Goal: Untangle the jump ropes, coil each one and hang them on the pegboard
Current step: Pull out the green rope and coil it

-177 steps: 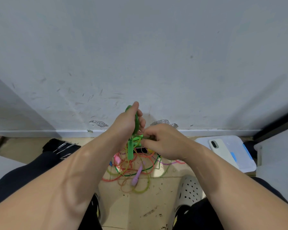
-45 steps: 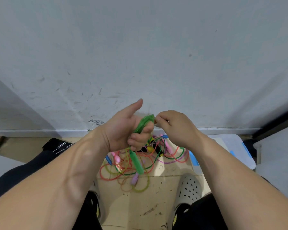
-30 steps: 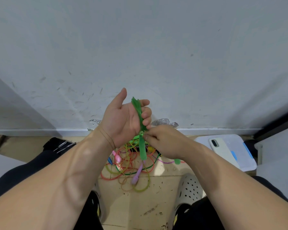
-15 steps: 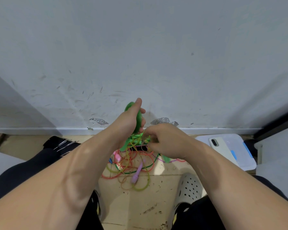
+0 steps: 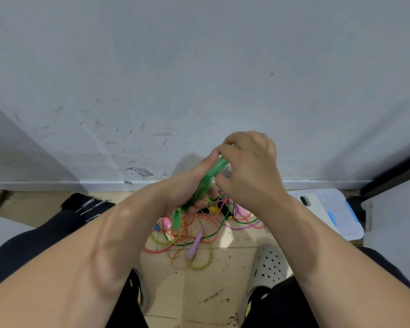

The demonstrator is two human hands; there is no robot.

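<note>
Green rope (image 5: 217, 168) bundled in left hand (image 5: 181, 188), gripped to anchor coil; right hand (image 5: 249, 171) pinches top end, likely wrapping. Tangle (image 5: 199, 235) lies on floor below.

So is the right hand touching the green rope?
Touching. In the head view the right hand pinches the top of the green rope, which the left hand grips too.

Held up before the scuffed grey plaster wall (image 5: 199, 67): green plastic jump rope (image 5: 214, 172), left hand (image 5: 185, 192) gripping from the left, right hand (image 5: 249, 169) pinching from the right and above. Below, on the beige tiled floor (image 5: 199, 292): tangled pile of coloured plastic jump ropes (image 5: 199, 235). Near right of pile: white perforated rubber clog (image 5: 268, 266). Far right: white slab smartphone (image 5: 314, 208) lying on pale plastic box lid (image 5: 341, 204).
</note>
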